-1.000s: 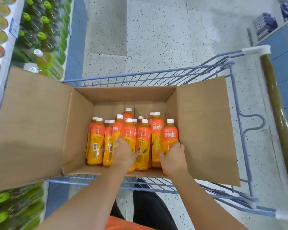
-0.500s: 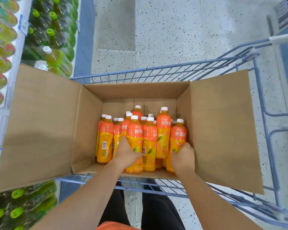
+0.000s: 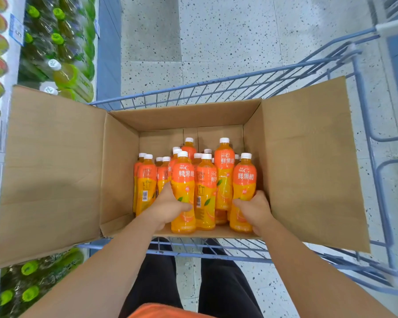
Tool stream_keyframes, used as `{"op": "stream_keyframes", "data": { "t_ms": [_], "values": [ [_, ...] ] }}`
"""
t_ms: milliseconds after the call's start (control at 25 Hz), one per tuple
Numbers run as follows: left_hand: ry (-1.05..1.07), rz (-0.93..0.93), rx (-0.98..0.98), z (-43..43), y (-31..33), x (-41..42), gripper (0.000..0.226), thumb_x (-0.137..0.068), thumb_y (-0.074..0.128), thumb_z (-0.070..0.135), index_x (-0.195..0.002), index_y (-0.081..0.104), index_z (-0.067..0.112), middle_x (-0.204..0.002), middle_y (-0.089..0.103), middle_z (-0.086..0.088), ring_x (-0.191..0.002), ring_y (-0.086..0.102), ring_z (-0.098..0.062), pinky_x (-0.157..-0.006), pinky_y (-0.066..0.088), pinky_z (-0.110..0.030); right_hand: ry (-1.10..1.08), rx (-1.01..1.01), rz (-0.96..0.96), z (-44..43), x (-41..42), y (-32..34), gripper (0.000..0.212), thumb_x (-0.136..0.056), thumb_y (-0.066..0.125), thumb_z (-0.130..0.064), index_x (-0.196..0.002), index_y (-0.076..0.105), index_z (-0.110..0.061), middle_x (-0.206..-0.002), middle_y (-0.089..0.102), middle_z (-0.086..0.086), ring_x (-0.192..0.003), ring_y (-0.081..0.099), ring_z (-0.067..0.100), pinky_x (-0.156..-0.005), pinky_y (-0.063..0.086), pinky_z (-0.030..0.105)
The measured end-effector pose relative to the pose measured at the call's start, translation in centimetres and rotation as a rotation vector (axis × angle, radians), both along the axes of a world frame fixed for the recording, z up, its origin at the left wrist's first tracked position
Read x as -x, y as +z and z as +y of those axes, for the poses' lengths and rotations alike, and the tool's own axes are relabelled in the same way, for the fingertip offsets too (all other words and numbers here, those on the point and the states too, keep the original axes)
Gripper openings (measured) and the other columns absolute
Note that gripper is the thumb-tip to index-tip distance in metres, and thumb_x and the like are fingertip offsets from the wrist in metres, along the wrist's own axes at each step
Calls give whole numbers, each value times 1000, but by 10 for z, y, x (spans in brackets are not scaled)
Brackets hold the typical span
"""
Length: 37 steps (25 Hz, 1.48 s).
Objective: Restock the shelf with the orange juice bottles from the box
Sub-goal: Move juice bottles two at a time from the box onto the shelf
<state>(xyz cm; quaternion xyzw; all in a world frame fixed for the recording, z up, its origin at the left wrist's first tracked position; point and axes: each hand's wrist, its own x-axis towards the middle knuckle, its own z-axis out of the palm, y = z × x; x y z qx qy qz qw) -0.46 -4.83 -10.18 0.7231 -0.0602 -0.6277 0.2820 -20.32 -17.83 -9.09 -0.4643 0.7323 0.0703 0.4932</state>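
Observation:
An open cardboard box (image 3: 184, 115) sits in a blue wire cart and holds several orange juice bottles with white caps. My left hand (image 3: 168, 206) is wrapped around the lower half of one orange juice bottle (image 3: 183, 180) near the front of the box. My right hand (image 3: 254, 210) grips another orange juice bottle (image 3: 244, 177) at the box's right side. Both held bottles stand higher than their neighbours. Between them stand two more bottles (image 3: 206, 180), one taller bottle (image 3: 224, 166) raised behind.
The blue cart rim (image 3: 216, 81) surrounds the box, and its wide flaps (image 3: 55, 171) spread left and right. A shelf (image 3: 55, 53) of green-capped drink bottles runs along the left. Speckled floor (image 3: 228, 31) lies ahead. My legs in dark trousers are below the cart.
Both hands have closed tighter on their bottles and lifted them a little. The view has shifted, so the box sits lower and further right.

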Motion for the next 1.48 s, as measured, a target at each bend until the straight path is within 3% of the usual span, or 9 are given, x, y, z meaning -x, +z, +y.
{"op": "stream_keyframes", "data": {
  "t_ms": [200,440,560,680,840,1000,1200,1320,1480],
  "values": [
    [-1,90,34,3,29,-9,80,-82,79,3,-144,34,27,-124,59,3,-118,56,-20,-104,47,-45,9,-24,-112,6,1,33,56,-78,82,-22,-122,48,-13,-107,62,6,-87,64,18,-64,54,33],
    [106,163,174,16,90,-24,72,-81,76,-3,-139,43,25,-125,66,-8,-116,64,-28,-101,51,-53,91,3,-283,26,-16,98,58,-81,80,-24,-124,41,-24,-111,60,0,-99,63,20,-80,53,39],
    [198,164,251,26,127,-40,76,-67,89,12,-132,51,22,-120,71,-12,-110,69,-32,-96,53,-59,73,73,-379,40,-37,130,51,-81,77,-15,-124,51,-20,-109,66,4,-96,66,20,-81,56,40],
    [222,23,313,38,166,-62,81,-61,95,15,-129,51,18,-113,72,-14,-101,72,-31,-87,58,-53,91,149,-449,57,-62,161,45,-82,76,-13,-119,54,-24,-105,68,4,-93,67,19,-77,56,35],
    [226,-252,339,55,206,-90,53,-73,88,16,-111,53,28,-107,68,-8,-95,69,-25,-84,59,-46,149,221,-518,75,-97,193,42,-82,76,-19,-118,55,-24,-104,67,4,-91,68,19,-70,55,31],
    [240,-399,400,70,236,-111,46,-75,86,16,-104,53,30,-102,68,-7,-92,68,-24,-85,58,-44,259,325,-604,78,-125,222,42,-83,74,-17,-118,53,-25,-98,64,-3,-86,63,9,-64,48,25],
    [311,-574,470,102,283,-112,46,-77,82,6,-104,51,30,-93,67,-4,-83,67,-21,-73,56,-36,430,382,-745,74,-157,261,41,-79,79,-19,-115,59,-24,-100,70,1,-90,69,18,-77,57,36],
    [459,-716,490,127,315,-100,46,-75,83,7,-99,52,30,-90,66,-1,-78,65,-15,-68,54,-29,595,389,-868,78,-178,288,44,-81,80,-17,-117,56,-26,-99,69,-5,-90,68,13,-71,53,29],
    [703,-821,482,173,354,-73,51,-67,84,15,-107,56,30,-94,70,-5,-82,70,-20,-74,59,-37,805,366,-991,103,-198,323,51,-80,81,-15,-122,52,-26,-108,69,-2,-93,66,12,-85,54,37]
  ]
}}
